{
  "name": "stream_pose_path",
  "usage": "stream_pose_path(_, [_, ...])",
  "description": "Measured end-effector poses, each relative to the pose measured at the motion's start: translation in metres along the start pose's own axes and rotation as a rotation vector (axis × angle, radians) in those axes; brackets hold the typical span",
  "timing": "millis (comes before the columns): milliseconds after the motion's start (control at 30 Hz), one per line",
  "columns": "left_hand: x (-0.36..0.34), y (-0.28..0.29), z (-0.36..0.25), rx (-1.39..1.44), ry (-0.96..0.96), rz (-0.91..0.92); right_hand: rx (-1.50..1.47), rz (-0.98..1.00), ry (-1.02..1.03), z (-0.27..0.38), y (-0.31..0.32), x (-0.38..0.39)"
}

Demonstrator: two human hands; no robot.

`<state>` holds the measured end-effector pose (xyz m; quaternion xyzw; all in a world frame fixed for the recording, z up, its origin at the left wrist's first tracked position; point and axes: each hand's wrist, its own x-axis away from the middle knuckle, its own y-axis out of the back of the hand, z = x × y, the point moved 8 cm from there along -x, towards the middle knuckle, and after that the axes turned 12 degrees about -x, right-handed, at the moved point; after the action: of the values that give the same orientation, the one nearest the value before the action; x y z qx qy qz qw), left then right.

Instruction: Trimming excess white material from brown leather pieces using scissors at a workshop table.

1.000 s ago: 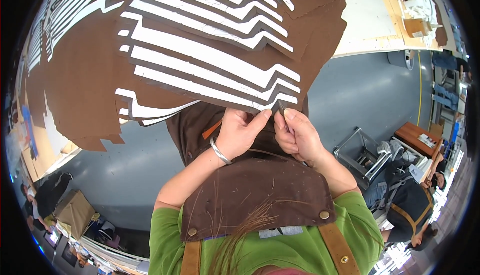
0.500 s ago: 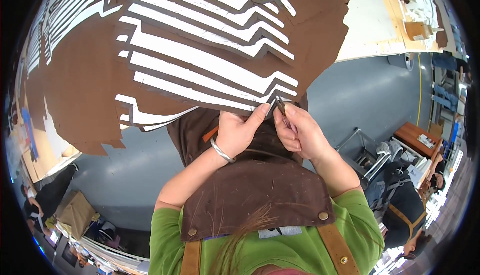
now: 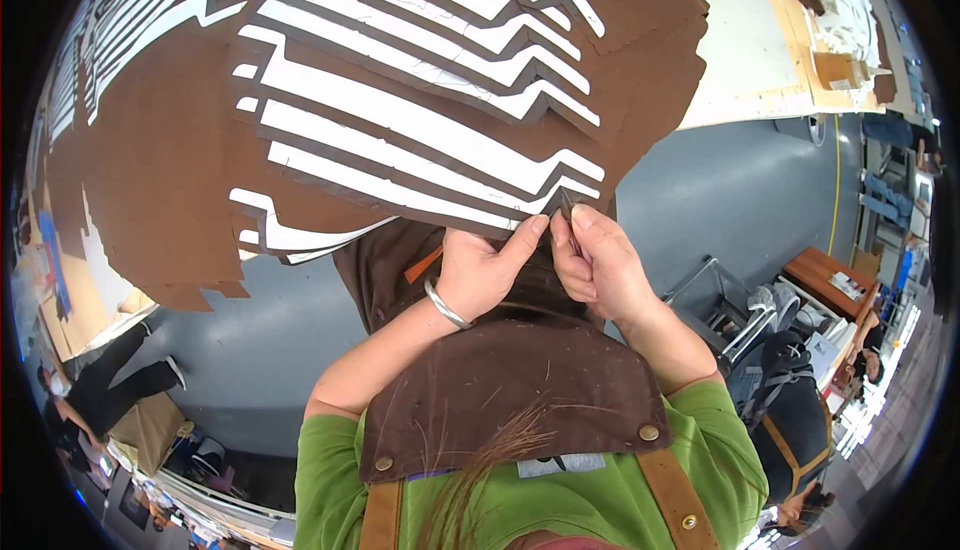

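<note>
Brown panel point(image 3: 490, 125) spread before the wearer, bearing bent white strips point(image 3: 400, 118); step in hand judged to be close work with a small dark tool point(image 3: 567, 206) at the panel's near edge; next move would call for that edge held steady; left hand point(image 3: 482, 268) nearly closed, thumb over the panel's near edge, fingers partly hidden; right hand point(image 3: 608, 262) curled around the tool, just beside; apron point(image 3: 510, 380) nearer the body than the panel; worktable point(image 3: 750, 70) to the panel's right.
</note>
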<state>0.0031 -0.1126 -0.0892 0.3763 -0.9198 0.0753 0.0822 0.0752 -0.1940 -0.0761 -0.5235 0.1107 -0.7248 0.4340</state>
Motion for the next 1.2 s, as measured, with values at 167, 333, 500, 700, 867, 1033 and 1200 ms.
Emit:
stream_pose_path(167, [0.000, -0.001, -0.001, 0.000, -0.012, 0.011, -0.021, -0.009, 0.011, 0.000, 0.001, 0.000])
stream_pose_path(333, [0.001, -0.001, -0.001, -0.015, -0.010, 0.009, -0.031, 0.011, 0.011, -0.001, 0.000, 0.000])
stream_pose_path(500, [-0.001, 0.002, -0.002, -0.110, -0.034, 0.018, -0.107, 0.041, -0.081, -0.006, 0.006, 0.001])
stream_pose_path(700, [0.001, 0.002, -0.004, -0.096, -0.023, -0.007, -0.067, 0.000, -0.087, -0.006, 0.002, 0.002])
stream_pose_path(867, [0.001, 0.001, 0.000, -0.086, -0.017, -0.003, -0.063, 0.013, -0.074, -0.006, 0.003, 0.002])
stream_pose_path(1033, [0.001, 0.001, -0.001, -0.097, -0.023, -0.008, -0.075, 0.040, -0.086, -0.009, 0.008, 0.004])
stream_pose_path(1200, [0.005, 0.005, 0.005, -0.153, -0.012, -0.026, -0.049, 0.051, -0.124, -0.005, -0.002, 0.014])
